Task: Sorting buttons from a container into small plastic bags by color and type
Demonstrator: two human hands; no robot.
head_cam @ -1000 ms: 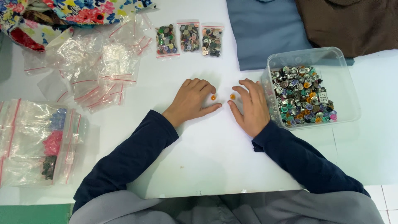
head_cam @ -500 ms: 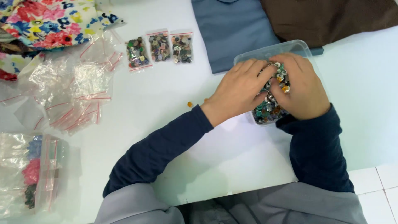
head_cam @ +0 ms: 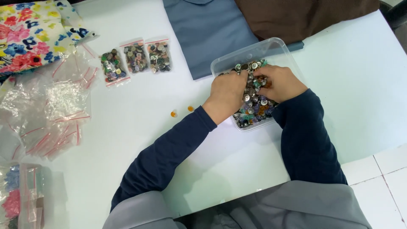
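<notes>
Both hands are inside the clear rectangular plastic container (head_cam: 271, 47), which is full of small mixed buttons of metal and colour (head_cam: 254, 111). The left hand (head_cam: 229, 92) lies palm down over the left part of the pile, fingers curled into the buttons. The right hand (head_cam: 280, 82) is on the right part, fingers bent down into the heap. Whether either hand really pinches a button I cannot tell, because the fingertips are hidden among the pieces.

The container stands on the white table (head_cam: 347, 72), its far corner touching the folded blue-grey cloth (head_cam: 207, 29), with a brown cloth (head_cam: 305, 15) beside that. Two small orange beads (head_cam: 182, 111) lie on the bare table, near the left forearm but apart from it. Further left are three small zip bags filled with buttons (head_cam: 135, 57), a loose heap of empty clear zip bags with red strips (head_cam: 55, 106), and a flowered fabric (head_cam: 34, 29) at the corner.

In my judgement, the container is light and near the table edge on the person's side, so a push from both hands could slide or tip it and spill buttons. The left sleeve could also sweep the two orange beads, which would roll easily.

Compared with one second ago, the hands have left the open table, where they were resting by the two orange beads, and have moved into the container. The beads stay in the same place.
</notes>
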